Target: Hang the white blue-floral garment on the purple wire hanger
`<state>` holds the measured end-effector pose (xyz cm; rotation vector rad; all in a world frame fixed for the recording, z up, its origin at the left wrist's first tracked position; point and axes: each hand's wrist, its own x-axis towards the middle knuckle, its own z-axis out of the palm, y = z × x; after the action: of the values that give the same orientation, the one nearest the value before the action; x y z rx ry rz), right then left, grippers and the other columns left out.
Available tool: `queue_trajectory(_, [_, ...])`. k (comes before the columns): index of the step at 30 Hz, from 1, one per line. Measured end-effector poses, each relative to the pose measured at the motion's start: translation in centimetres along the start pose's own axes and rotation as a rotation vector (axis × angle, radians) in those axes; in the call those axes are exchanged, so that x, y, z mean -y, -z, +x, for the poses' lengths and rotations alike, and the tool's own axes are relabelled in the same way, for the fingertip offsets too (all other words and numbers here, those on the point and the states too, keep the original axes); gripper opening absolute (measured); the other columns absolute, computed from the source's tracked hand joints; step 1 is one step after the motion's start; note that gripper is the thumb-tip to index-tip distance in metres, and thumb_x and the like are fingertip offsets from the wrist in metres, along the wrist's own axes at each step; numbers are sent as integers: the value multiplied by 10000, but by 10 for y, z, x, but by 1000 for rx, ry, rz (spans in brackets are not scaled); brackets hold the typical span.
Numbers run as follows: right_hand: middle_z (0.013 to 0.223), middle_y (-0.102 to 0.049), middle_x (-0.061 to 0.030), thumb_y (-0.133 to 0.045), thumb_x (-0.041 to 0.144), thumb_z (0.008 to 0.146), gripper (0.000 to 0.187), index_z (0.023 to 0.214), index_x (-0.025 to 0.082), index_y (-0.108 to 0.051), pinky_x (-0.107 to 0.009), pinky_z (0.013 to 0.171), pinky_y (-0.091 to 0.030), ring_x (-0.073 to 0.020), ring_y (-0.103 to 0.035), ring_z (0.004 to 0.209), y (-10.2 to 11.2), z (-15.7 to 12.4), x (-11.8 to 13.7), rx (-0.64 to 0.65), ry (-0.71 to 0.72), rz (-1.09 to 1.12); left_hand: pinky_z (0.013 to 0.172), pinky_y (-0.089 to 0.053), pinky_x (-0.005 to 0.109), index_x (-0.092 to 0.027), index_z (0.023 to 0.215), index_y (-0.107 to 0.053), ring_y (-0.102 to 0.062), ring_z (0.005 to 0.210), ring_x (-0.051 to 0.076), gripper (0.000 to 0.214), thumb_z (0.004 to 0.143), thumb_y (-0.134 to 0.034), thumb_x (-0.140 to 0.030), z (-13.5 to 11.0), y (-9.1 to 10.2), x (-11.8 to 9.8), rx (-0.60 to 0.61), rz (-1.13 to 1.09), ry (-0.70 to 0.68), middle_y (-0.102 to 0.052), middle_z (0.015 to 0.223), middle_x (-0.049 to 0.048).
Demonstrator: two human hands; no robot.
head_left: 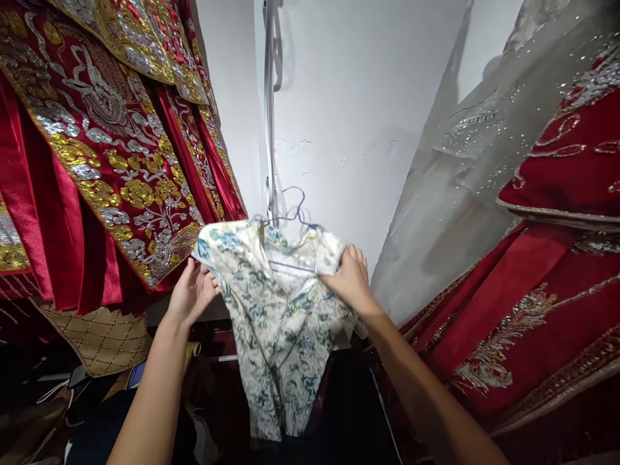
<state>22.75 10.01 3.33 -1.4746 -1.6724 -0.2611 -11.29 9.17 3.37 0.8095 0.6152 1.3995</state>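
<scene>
A white short-sleeved blouse [271, 316] with a blue, green and yellow floral print hangs on a thin purple wire hanger [299, 210] in front of me. Its neckline is open, and the hanger's lower bar shows inside it. At the left sleeve edge, my left hand [192, 290] pinches the cloth between thumb and fingers. My right hand [351, 279] grips the opposite sleeve near the shoulder, thumb in front. The hanger's hook stands up against the white wall; I cannot tell whether it rests on anything.
Red gowns with gold and silver embroidery [121, 148] hang at the left. A sheer sparkling white gown [436, 194] and another red beaded gown [557, 310] hang at the right. A narrow metal upright [268, 97] runs down the wall [358, 84]. Dark clutter covers the lower left.
</scene>
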Motion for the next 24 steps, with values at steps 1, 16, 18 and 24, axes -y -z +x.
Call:
queue_trajectory(1, [1077, -567, -127, -679, 360, 673, 600, 1235, 188, -560, -461, 895, -412, -351, -498, 1038, 0, 14, 6, 0, 14, -19, 877, -552, 371, -170, 1134, -646, -681, 1034, 270, 506, 863, -579, -592, 1, 8, -4, -13, 2, -21, -729, 1025, 121])
queue_trajectory(16, [1346, -557, -122, -578, 365, 845, 445, 1266, 221, -577, -487, 1082, -368, -320, -465, 1288, -50, -67, 7, 38, -76, 492, 658, -589, 299, -121, 834, -671, -724, 723, 240, 150, 688, -682, -87, 23, 15, 67, -397, 29, 84, -705, 651, 42])
queue_trajectory(18, [1161, -652, -123, -528, 460, 895, 360, 1130, 212, -639, -434, 964, -458, -295, -583, 1117, -61, -72, 13, 211, -209, 653, 614, -586, 290, -131, 809, -656, -716, 665, 229, 114, 705, -649, -85, 22, 15, 66, -404, 16, 110, -678, 601, 28])
queue_trajectory(24, [893, -715, -92, -434, 685, 880, 540, 814, 187, -632, -340, 713, -482, -223, -633, 781, -99, -86, 23, 686, -464, 815, 552, -576, 282, -140, 800, -627, -674, 527, 194, 105, 724, -601, -72, 17, 11, 68, -376, -23, 183, -627, 546, 3])
